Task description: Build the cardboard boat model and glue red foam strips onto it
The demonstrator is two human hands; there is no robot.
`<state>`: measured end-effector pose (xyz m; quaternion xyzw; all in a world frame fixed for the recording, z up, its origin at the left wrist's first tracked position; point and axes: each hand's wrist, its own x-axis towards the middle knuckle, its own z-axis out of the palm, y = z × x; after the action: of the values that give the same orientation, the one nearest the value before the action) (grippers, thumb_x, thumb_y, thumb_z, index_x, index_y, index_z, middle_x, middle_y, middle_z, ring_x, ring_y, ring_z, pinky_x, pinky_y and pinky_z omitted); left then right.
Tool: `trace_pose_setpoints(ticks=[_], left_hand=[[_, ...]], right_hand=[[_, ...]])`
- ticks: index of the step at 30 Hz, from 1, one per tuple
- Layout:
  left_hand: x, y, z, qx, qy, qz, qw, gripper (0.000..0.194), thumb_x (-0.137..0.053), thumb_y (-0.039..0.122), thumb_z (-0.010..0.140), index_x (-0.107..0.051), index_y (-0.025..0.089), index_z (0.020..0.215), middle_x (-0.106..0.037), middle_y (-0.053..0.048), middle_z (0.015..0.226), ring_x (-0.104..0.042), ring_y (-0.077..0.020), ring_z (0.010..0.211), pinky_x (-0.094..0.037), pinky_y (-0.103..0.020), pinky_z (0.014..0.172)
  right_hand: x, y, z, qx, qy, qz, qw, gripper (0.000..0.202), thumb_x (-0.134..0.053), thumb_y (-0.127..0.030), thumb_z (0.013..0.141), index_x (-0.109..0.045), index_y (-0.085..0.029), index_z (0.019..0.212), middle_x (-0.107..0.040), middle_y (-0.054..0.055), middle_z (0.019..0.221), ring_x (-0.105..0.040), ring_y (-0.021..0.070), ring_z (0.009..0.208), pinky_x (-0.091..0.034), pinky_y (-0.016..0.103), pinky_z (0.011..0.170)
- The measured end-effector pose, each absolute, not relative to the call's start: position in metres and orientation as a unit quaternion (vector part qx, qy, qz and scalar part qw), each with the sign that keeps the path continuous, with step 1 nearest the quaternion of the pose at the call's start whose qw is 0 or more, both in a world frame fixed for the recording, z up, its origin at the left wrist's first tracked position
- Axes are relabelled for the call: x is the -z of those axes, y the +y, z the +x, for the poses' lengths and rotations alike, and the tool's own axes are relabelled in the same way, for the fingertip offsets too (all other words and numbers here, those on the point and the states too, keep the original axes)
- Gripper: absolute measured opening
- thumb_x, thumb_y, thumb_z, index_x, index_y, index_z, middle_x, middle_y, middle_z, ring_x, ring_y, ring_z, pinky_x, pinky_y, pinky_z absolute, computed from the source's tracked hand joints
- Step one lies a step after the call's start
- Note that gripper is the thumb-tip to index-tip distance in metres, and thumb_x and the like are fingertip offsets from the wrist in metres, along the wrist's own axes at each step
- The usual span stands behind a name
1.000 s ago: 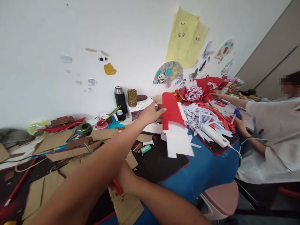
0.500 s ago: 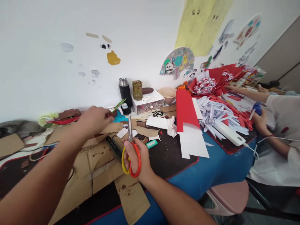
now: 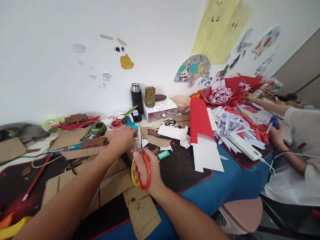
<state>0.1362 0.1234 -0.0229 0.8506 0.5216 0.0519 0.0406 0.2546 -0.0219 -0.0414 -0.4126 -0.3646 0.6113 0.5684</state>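
Two hands of mine are at work in the head view. My right hand (image 3: 147, 170) is closed through the red and yellow loops of the scissors (image 3: 140, 160), thumb in one loop and fingers in the other, with the blades shut and pointing up and away from me. My left hand (image 3: 123, 139) reaches across in front of the blades, fingers curled down onto a piece of brown cardboard (image 3: 110, 166) on the tabletop (image 3: 225, 180); whether it pinches the cardboard or only presses on it I cannot tell. The scissors stand just right of that hand, the blade tip near my left fingers. More cardboard scraps lie under and around both arms. Beyond them, a red and white folded sheet (image 3: 201, 133) lies on the dark mat, and another person's hand (image 3: 275, 131) holds a blue tool at the far right.

Compared with half a second ago, my left hand has moved right, from over the scraps at the left to right beside the scissor blades. My right hand keeps the same grip, almost in the same place.
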Motion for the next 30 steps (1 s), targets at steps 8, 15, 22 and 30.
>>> trace_pose_setpoints(ticks=[8, 15, 22, 30], left_hand=[[-0.024, 0.084, 0.084, -0.300, 0.545, 0.760, 0.188, 0.041, -0.051, 0.054, 0.100, -0.080, 0.028, 0.112, -0.085, -0.005, 0.112, -0.078, -0.0304, 0.103, -0.060, -0.039, 0.095], [-0.011, 0.043, 0.035, -0.401, 0.549, 0.649, 0.342, 0.073, -0.078, 0.067, 0.084, -0.068, 0.030, 0.146, -0.086, -0.007, 0.116, -0.079, -0.0347, 0.113, -0.064, -0.049, 0.102], [0.016, 0.030, 0.027, -0.434, 0.527, 0.596, 0.423, 0.076, -0.090, 0.070, 0.075, -0.071, 0.027, 0.135, -0.081, -0.014, 0.142, -0.073, -0.0396, 0.137, -0.057, -0.060, 0.119], [0.023, 0.020, 0.038, -0.484, 0.495, 0.550, 0.468, 0.070, -0.092, 0.062, 0.076, -0.070, 0.025, 0.130, -0.086, -0.011, 0.112, -0.080, -0.0325, 0.102, -0.067, -0.043, 0.085]], right_hand=[[0.030, -0.014, 0.260, -0.621, -0.357, -0.426, 0.552, 0.065, -0.079, -0.079, 0.082, -0.066, -0.019, 0.101, -0.054, -0.008, 0.055, -0.044, 0.0095, 0.036, -0.033, 0.021, 0.035], [0.018, 0.016, 0.255, -0.621, -0.483, -0.387, 0.480, 0.050, -0.081, -0.067, 0.090, -0.063, -0.020, 0.096, -0.058, -0.008, 0.058, -0.047, 0.0084, 0.038, -0.037, 0.019, 0.037], [0.026, 0.033, 0.231, -0.627, -0.508, -0.394, 0.441, 0.048, -0.084, -0.063, 0.086, -0.064, -0.021, 0.097, -0.058, -0.009, 0.058, -0.049, 0.0092, 0.038, -0.037, 0.019, 0.036], [0.022, 0.035, 0.218, -0.609, -0.528, -0.395, 0.441, 0.046, -0.083, -0.061, 0.088, -0.057, -0.023, 0.090, -0.055, -0.010, 0.054, -0.051, 0.0105, 0.039, -0.041, 0.019, 0.038]])
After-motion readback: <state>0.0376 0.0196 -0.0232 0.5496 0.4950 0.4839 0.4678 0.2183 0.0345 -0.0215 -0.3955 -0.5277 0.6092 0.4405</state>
